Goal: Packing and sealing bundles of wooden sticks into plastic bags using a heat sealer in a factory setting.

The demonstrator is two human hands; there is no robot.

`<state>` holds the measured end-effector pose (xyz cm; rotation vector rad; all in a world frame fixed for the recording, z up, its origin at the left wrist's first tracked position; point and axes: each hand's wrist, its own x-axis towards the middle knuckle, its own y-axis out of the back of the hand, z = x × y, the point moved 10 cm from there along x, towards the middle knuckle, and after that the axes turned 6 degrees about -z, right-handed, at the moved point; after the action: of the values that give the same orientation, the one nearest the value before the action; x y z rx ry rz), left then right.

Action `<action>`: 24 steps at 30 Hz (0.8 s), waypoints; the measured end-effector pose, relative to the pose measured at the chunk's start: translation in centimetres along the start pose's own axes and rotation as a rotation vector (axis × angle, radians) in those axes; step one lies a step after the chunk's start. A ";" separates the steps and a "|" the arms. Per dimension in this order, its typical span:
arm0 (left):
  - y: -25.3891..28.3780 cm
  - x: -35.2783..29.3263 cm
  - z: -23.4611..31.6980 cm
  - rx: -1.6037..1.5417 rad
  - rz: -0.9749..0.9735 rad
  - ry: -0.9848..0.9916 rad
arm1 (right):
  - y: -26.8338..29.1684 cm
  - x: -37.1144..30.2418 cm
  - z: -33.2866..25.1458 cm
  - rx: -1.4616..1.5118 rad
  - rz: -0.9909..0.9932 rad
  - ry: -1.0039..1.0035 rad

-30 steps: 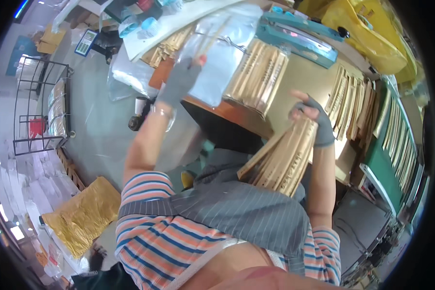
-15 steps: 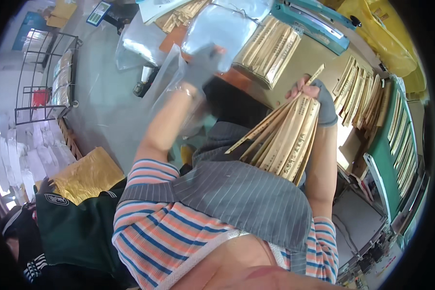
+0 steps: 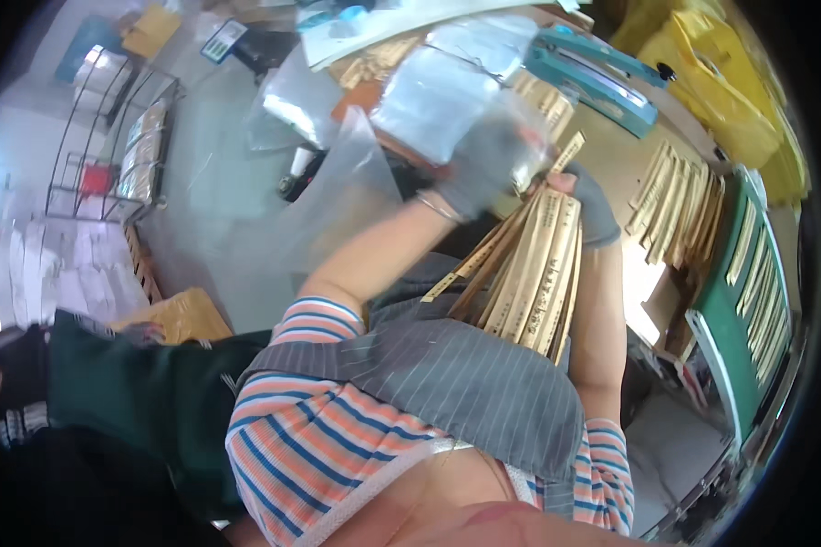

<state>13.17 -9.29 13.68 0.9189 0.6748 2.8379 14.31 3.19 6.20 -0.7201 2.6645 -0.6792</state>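
1. Head view, step in hand: judged as bagging; right hand [image 3: 591, 211] in a grey fingerless glove clenched round the top of a fanned bundle of flat tan wooden sticks [image 3: 529, 269], held upright above the lap, in front of the striped shirt and grey apron; left hand [image 3: 485, 166], gloved likewise, pinching a clear thin plastic bag [image 3: 337, 196] that trails down to the left, just beside the bundle's upper end.
2. Next move, as a judgement: calls for opening the bag's mouth and keeping the sticks squared so none snags or slips.
3. Counts: two hands; one bundle, roughly eight to ten sticks, overlap forbidding an exact count; one bag in hand; one teal heat sealer [image 3: 593, 77] on the brown worktable [image 3: 625, 155]; one yellow bag [image 3: 716, 87]; one green tray [image 3: 748, 301] of further sticks.
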 end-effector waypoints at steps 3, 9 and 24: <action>-2.8 -2.8 -1.0 -0.402 0.113 0.294 | 2.0 -1.1 0.8 0.078 0.062 -0.011; 3.7 4.7 -5.1 0.099 0.338 0.120 | 3.2 -3.7 -1.9 0.049 -0.076 0.206; -5.3 -9.2 5.4 -0.273 -0.028 0.070 | -0.5 -10.9 4.6 0.379 0.069 0.212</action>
<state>23.50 -4.35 10.30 0.7622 0.2906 2.8528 25.38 6.93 4.27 -0.4724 2.6099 -1.2572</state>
